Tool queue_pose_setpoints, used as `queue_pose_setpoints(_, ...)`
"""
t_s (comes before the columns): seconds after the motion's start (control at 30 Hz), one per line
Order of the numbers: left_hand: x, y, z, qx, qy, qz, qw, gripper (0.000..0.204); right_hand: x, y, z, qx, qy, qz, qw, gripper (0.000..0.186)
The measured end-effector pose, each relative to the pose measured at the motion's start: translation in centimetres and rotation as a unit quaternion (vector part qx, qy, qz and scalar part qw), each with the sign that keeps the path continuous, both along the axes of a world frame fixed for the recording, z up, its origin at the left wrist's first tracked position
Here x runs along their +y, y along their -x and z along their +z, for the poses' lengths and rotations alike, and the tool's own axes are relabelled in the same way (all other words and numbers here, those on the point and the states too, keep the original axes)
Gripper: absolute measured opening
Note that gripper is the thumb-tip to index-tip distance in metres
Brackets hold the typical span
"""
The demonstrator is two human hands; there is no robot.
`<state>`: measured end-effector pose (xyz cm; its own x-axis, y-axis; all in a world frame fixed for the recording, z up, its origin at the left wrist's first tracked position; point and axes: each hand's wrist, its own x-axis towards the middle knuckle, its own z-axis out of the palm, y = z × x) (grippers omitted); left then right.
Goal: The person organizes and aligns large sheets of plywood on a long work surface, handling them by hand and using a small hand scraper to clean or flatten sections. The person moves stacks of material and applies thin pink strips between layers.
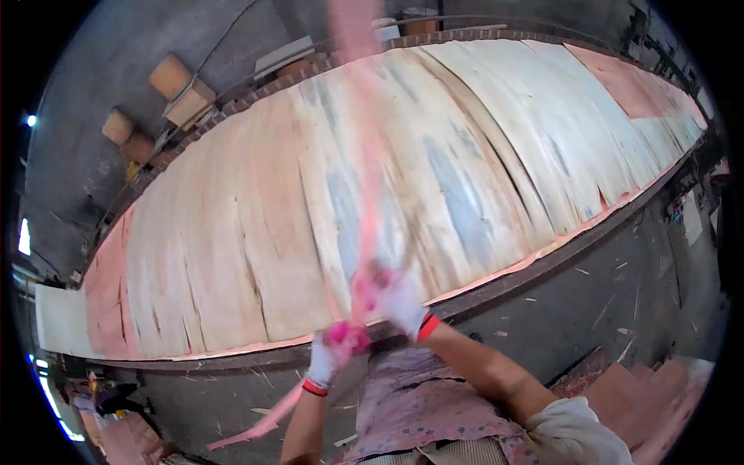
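A long, narrow pink strip of veneer (366,170) runs from the top of the view down to my hands, blurred by motion. My right hand (394,298), in a white glove with pink fingers and a red cuff, is closed around it. Just below and to the left, my left hand (335,350), gloved alike, grips the strip lower down. The strip's tail hangs past my left wrist toward the floor. Beyond my hands, overlapping pale veneer sheets (217,256) cover a long workbench, with splits and grey stains in them. Pink sheet shows along their near edge.
The bench's dark front edge (535,280) passes close before me. Wood scraps lie on the grey floor (573,310). Pink sheets (643,395) are stacked at the lower right. Wooden blocks (190,105) stand behind the bench. Another person (105,397) is at the lower left.
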<state>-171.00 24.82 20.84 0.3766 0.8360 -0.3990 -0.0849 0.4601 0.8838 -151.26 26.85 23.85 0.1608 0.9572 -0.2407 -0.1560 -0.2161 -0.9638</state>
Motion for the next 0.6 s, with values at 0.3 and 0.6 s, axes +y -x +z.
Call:
queue_pose_setpoints(0.3,10.4,16.0,-0.3,0.400,-0.179,-0.042,0.898,0.027,9.6,11.5,3.8,0.180,0.123,-0.156,0.963,0.025)
queue_pose_setpoints(0.6,10.1,20.6,-4.8,0.517,-0.123,-0.031,0.846,0.043,10.8,9.6,-6.7,-0.229,0.060,0.047,0.970,0.074)
